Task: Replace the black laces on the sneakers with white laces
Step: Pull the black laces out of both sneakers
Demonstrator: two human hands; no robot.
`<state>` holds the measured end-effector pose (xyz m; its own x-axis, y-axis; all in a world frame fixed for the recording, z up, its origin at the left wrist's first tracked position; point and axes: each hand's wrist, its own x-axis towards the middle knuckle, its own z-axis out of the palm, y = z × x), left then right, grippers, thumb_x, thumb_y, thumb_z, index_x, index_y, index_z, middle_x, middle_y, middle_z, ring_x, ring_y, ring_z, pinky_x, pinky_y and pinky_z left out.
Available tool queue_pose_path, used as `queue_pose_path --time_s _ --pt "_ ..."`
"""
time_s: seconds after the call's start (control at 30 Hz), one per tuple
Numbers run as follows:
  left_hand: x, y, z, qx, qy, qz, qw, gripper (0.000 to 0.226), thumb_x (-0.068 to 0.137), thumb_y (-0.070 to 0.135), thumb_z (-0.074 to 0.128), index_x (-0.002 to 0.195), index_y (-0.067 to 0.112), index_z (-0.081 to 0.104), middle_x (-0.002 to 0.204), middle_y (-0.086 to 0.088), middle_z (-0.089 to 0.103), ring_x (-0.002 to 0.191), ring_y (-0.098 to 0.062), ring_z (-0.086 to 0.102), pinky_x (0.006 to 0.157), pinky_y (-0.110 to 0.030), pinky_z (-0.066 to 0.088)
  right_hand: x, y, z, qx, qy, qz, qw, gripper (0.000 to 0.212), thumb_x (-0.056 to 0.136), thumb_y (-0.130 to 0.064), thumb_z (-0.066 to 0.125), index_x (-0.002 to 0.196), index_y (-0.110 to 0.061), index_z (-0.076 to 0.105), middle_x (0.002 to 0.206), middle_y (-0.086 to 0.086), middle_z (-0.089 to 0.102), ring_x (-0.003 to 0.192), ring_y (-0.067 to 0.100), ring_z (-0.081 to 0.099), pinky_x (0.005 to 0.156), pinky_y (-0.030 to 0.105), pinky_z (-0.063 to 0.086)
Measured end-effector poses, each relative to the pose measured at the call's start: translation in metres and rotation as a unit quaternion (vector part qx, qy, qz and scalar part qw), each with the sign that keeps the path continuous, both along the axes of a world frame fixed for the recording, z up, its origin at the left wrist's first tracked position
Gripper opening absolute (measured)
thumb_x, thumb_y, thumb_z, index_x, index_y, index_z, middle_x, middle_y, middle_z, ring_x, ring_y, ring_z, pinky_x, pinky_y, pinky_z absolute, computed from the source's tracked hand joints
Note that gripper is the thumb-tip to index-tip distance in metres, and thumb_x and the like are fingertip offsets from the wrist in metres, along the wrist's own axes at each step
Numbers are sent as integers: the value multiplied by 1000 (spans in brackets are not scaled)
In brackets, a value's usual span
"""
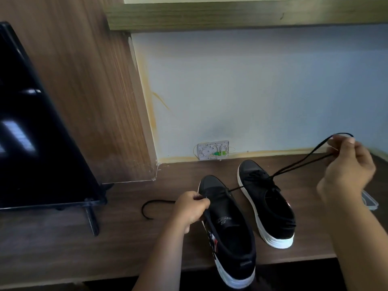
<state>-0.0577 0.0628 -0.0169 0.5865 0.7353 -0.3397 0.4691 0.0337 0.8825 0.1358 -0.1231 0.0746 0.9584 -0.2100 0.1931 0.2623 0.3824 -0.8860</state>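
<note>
Two black sneakers with white soles stand on the dark wooden desk [63, 248]. The left sneaker [228, 232] overhangs the front edge, and my left hand [192, 207] grips its side near the eyelets. A black lace [294, 165] runs from that shoe's toe area up and right, over the right sneaker [266, 202], to my right hand [347, 171], which pinches it raised above the desk. Its other end [151, 206] curls on the desk left of my left hand. The right sneaker keeps its black lace tied. No white laces show.
A black TV screen [31, 133] on a stand fills the left side. A white wall socket box [213, 150] sits at the back wall. A clear plastic lid or box [370, 201] peeks out behind my right wrist.
</note>
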Motion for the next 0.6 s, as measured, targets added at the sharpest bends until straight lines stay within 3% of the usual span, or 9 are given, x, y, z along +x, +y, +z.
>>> queue_pose_path --time_s 0.07,0.13,0.2,0.23,0.27,0.33,0.4,0.5,0.6 --pt "1 -2 0 49 19 -11 999 18 81 22 65 98 20 62 92 4 64 80 -14 61 73 -34 57 -6 -2 3 -83 -25 91 992 29 90 -18 52 66 -20 68 61 -10 68 59 6 56 62 25 40" --pt "2 -5 3 181 94 -29 978 36 81 27 67 114 26 54 109 10 60 90 -12 58 66 -27 49 -16 2 0 -279 -49 242 928 32 87 -17 50 62 -14 70 64 -4 71 60 20 59 63 33 42" --pt "6 -9 7 326 130 -32 936 47 83 22 67 126 27 48 123 9 53 102 -14 55 70 -24 44 -25 8 -9 -512 -88 361 774 31 87 -28 53 69 -12 73 71 3 72 75 35 62 66 38 45" --pt "9 -12 8 382 128 -43 914 48 85 16 65 129 27 48 127 8 51 110 -16 51 78 -26 45 -31 12 -13 -601 -117 374 696 29 88 -34 56 74 -14 73 73 3 71 78 32 63 69 36 47" --pt "13 -16 9 433 128 -62 890 46 87 10 60 129 27 50 128 7 51 116 -17 48 85 -30 43 -37 18 -17 -661 -149 357 643 28 88 -41 59 81 -17 72 75 0 68 79 25 63 71 33 48" --pt "23 -26 12 499 144 -101 848 36 91 7 51 121 25 56 122 5 57 115 -20 46 87 -36 36 -51 30 -24 -685 -195 331 620 35 83 -56 62 99 -25 65 90 -10 60 88 13 59 79 28 48" --pt "34 -32 9 521 164 -123 829 25 94 12 48 113 23 59 114 3 61 113 -23 46 84 -38 32 -65 41 -30 -680 -187 359 611 40 78 -55 67 103 -24 60 99 -8 58 94 12 57 83 28 49" --pt "47 -37 3 504 176 -142 834 21 94 16 46 109 24 58 110 2 62 114 -25 45 87 -42 32 -80 49 -40 -719 -183 341 577 20 80 -33 63 77 -18 50 87 0 57 85 21 59 73 31 51" --pt "53 -37 -5 477 198 -145 844 18 93 21 46 109 23 53 108 -1 65 112 -27 45 88 -43 32 -85 48 -47 -737 -187 308 572 13 81 -19 58 80 -16 45 86 2 53 76 23 54 64 31 48"
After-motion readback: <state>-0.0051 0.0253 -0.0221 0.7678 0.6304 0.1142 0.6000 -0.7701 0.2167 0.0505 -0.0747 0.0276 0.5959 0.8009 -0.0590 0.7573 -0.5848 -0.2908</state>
